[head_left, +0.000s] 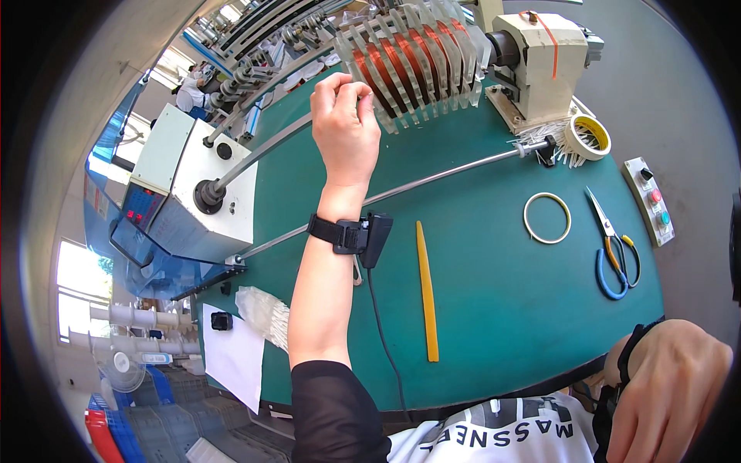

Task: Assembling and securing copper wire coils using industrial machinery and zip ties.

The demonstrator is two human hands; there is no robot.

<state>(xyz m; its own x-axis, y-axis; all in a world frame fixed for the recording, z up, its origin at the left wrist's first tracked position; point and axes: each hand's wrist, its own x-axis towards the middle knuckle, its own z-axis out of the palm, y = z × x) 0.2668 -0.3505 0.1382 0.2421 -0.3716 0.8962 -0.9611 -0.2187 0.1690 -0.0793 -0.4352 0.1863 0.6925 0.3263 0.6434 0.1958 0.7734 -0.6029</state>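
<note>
My left hand (346, 127) reaches to the left end of a ribbed, clear coil former (421, 65) wound with copper-coloured wire. Its fingers are curled closed where the metal shaft (270, 147) meets the former; what they grip is hidden behind the hand. A black strap with a small device (363, 234) circles that wrist. Low at the right, beside my body, my right hand (671, 386) hangs off the table edge. Its back faces up and its fingers stretch downward, with the tips cut off by the picture's edge. Nothing shows in it.
A cream-coloured drive head (540, 65) carries the former's right end. A white control box (220, 185) stands left. A thin rod (432, 179) crosses the green table (494, 309). Scissors (614, 247), a ring (547, 218), tape (588, 137), a yellow strip (426, 293) and a button box (648, 201) lie about.
</note>
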